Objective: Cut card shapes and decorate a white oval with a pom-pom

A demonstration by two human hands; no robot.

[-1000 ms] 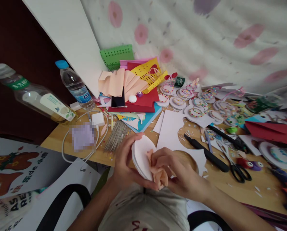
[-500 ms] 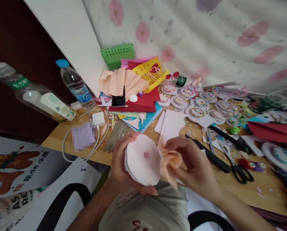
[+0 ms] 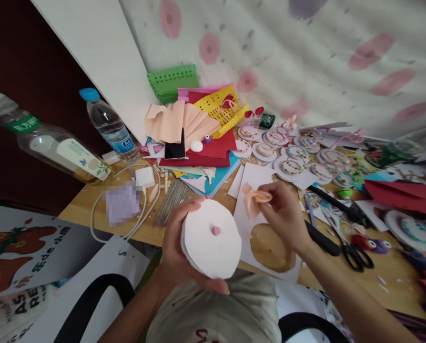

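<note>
My left hand (image 3: 179,243) is wrapped round the edge of a stack of round white paper discs (image 3: 209,252), its flat face turned towards me. A small pink blob (image 3: 216,230) sits near the middle of the top disc. To the right, my right hand (image 3: 286,212) pinches a peach crepe paper flower (image 3: 256,202), apart from the discs. Beneath the flower and hand lies a white sheet (image 3: 247,240) with a large round hole cut in it, through which the wood shows.
Two bottles, one with a blue cap (image 3: 109,126), stand at the left by a white cable and charger (image 3: 145,176). A phone (image 3: 175,150) lies on stacked coloured paper. Scissors (image 3: 352,250) and several beaded rings on discs (image 3: 293,164) cover the right side.
My right hand has carried the crepe paper flower up and away from the discs, uncovering the holed sheet. The discs have turned to face me more squarely.
</note>
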